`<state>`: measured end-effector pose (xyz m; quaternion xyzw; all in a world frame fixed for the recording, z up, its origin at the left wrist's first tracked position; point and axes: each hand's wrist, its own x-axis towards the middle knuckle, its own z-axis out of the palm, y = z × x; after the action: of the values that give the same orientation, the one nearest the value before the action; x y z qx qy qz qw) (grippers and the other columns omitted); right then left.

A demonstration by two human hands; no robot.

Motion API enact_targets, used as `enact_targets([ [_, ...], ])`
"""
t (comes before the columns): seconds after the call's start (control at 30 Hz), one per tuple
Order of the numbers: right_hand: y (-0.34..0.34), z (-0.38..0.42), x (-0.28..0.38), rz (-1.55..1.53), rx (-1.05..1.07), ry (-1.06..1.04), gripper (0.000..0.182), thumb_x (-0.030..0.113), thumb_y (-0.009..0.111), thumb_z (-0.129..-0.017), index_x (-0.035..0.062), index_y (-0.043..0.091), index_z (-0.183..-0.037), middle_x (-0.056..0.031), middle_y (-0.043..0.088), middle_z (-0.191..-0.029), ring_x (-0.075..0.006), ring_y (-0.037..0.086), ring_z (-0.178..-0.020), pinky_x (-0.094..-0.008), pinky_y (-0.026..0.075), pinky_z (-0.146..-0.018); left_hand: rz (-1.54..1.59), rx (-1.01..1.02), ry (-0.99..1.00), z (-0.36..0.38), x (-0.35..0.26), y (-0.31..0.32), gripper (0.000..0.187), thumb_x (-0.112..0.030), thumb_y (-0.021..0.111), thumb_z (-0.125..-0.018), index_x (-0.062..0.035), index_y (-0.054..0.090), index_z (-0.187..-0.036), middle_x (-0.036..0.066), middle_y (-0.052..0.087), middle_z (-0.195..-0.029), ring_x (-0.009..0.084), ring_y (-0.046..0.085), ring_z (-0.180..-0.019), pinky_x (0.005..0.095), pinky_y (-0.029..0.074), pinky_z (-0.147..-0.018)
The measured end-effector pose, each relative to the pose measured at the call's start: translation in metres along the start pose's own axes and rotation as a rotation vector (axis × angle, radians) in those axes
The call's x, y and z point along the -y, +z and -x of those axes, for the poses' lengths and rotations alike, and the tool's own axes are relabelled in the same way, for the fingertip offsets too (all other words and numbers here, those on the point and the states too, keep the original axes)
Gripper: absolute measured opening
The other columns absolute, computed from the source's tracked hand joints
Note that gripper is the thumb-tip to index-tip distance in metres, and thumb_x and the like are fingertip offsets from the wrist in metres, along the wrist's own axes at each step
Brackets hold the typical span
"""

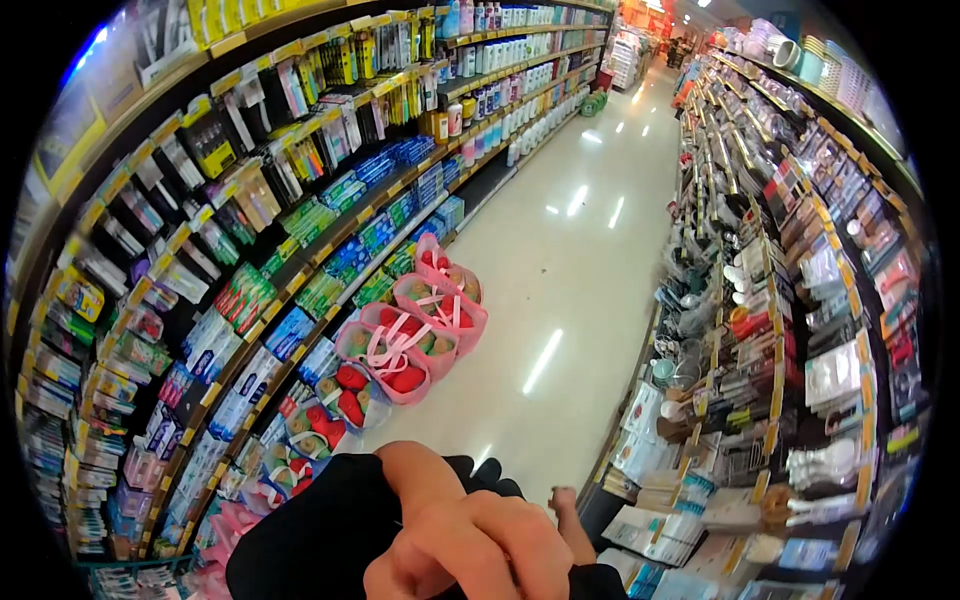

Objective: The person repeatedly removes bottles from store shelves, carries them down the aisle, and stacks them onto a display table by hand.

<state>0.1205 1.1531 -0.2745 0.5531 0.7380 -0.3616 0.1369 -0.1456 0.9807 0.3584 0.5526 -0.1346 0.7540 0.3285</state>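
Note:
My left hand (490, 545) is large and close at the bottom middle, its fingers bent in, below a black sleeve (300, 530). Whatever lies inside the fingers is hidden. Just right of it, a narrow strip of skin (568, 520) shows, probably part of my right hand, with dark cloth (597, 583) below; its fingers are mostly covered. Beyond my hands, pink bags (440, 315) tied with ribbon stand on the floor by the left shelves. They hold red and brown rounded items. Clear bags (352, 395) with similar red items continue toward me.
A shiny pale floor (560, 270) runs down a shop aisle. Left shelves hold boxed toothpaste (375, 235), hanging packets (215, 150) and bottles (510, 50). Kitchen utensils (740, 290) hang along the right, with baskets (855, 80) on top. Green items (594, 103) stand farther along.

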Motion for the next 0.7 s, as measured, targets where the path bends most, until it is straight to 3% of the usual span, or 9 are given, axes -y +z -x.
enact_targets([
  [0.03, -0.020, -0.023, 0.022, -0.587, -0.020, 0.302, 0.027, 0.019, 0.068, -0.075, -0.0018, 0.065, -0.092, -0.0172, 0.067, -0.082, -0.0249, 0.066, -0.070, -0.0377, 0.053, -0.058, 0.001, -0.013, 0.021, -0.005, 0.012, -0.015, 0.038, -0.029, 0.062, -0.083, 0.0058, 0.068, -0.098, 0.020, 0.064, -0.088, 0.0238, 0.056, -0.052, 0.0316, 0.044, -0.048],
  [0.1, -0.066, -0.065, 0.066, -0.719, -0.036, 0.224, 0.024, 0.010, 0.063, -0.082, -0.0035, 0.060, -0.103, -0.0141, 0.060, -0.077, -0.0220, 0.059, -0.056, -0.0325, 0.046, -0.042, -0.043, -0.098, 0.010, -0.022, 0.027, -0.041, 0.037, -0.029, 0.062, -0.084, 0.0053, 0.068, -0.097, 0.020, 0.063, -0.088, 0.0233, 0.056, -0.052, 0.0313, 0.044, -0.047],
  [0.17, -0.095, -0.105, 0.103, -0.803, -0.104, 0.202, 0.036, 0.008, 0.064, -0.081, -0.0034, 0.054, -0.113, -0.0137, 0.060, -0.082, -0.0207, 0.058, -0.055, -0.0323, 0.045, -0.042, -0.113, -0.152, -0.049, -0.044, 0.034, -0.070, 0.037, -0.030, 0.061, -0.084, 0.0049, 0.068, -0.095, 0.020, 0.063, -0.088, 0.0226, 0.056, -0.052, 0.0307, 0.044, -0.047],
  [0.27, -0.112, -0.187, 0.116, -0.601, -0.158, 0.023, 0.044, 0.007, 0.065, -0.080, -0.0035, 0.048, -0.119, -0.0122, 0.059, -0.080, -0.0197, 0.057, -0.054, -0.0321, 0.045, -0.041, -0.211, -0.188, -0.011, -0.063, 0.053, -0.125, 0.037, -0.030, 0.059, -0.086, 0.0048, 0.069, -0.092, 0.019, 0.063, -0.088, 0.0210, 0.055, -0.052, 0.0290, 0.043, -0.046],
  [0.4, -0.157, -0.228, 0.136, -0.570, -0.058, 0.190, 0.039, 0.009, 0.068, -0.078, -0.0021, 0.055, -0.113, -0.0122, 0.059, -0.075, -0.0202, 0.060, -0.058, -0.0309, 0.045, -0.042, -0.248, -0.198, 0.169, -0.089, 0.085, -0.217, 0.037, -0.030, 0.055, -0.089, 0.0050, 0.069, -0.091, 0.018, 0.063, -0.087, 0.0190, 0.055, -0.051, 0.0264, 0.042, -0.044],
  [0.47, -0.173, -0.236, 0.134, -0.544, -0.014, 0.194, 0.030, 0.016, 0.067, -0.075, -0.0076, 0.063, -0.093, -0.0150, 0.062, -0.065, -0.0237, 0.061, -0.052, -0.0358, 0.051, -0.050, -0.261, -0.195, 0.133, -0.116, 0.086, -0.264, 0.037, -0.030, 0.054, -0.090, 0.0048, 0.069, -0.091, 0.018, 0.063, -0.087, 0.0184, 0.054, -0.051, 0.0256, 0.042, -0.044],
  [0.53, -0.207, -0.224, 0.153, -0.244, 0.016, 0.128, 0.021, 0.013, 0.065, -0.076, -0.0069, 0.063, -0.082, -0.0148, 0.060, -0.060, -0.0228, 0.060, -0.049, -0.0351, 0.048, -0.045, -0.269, -0.162, 0.106, -0.138, 0.086, -0.313, 0.040, -0.032, 0.050, -0.092, 0.0050, 0.067, -0.090, 0.019, 0.063, -0.090, 0.0213, 0.055, -0.054, 0.0294, 0.043, -0.047],
  [0.6, -0.172, -0.262, 0.115, -0.527, 0.032, 0.397, 0.020, 0.012, 0.064, -0.077, -0.0069, 0.063, -0.081, -0.0146, 0.059, -0.059, -0.0238, 0.060, -0.049, -0.0363, 0.046, -0.042, -0.270, -0.097, 0.153, -0.146, 0.094, -0.367, 0.047, -0.036, 0.043, -0.095, 0.0059, 0.063, -0.090, 0.022, 0.062, -0.097, 0.0275, 0.058, -0.061, 0.0376, 0.045, -0.054],
  [0.7, -0.200, -0.279, 0.143, -0.568, 0.120, 0.550, 0.020, 0.012, 0.063, -0.078, -0.0070, 0.064, -0.083, -0.0135, 0.060, -0.061, -0.0231, 0.058, -0.047, -0.0352, 0.044, -0.041, -0.314, -0.097, 0.130, -0.165, 0.097, -0.427, 0.046, -0.036, 0.043, -0.095, 0.0050, 0.063, -0.090, 0.022, 0.062, -0.096, 0.0267, 0.057, -0.060, 0.0376, 0.045, -0.053],
])
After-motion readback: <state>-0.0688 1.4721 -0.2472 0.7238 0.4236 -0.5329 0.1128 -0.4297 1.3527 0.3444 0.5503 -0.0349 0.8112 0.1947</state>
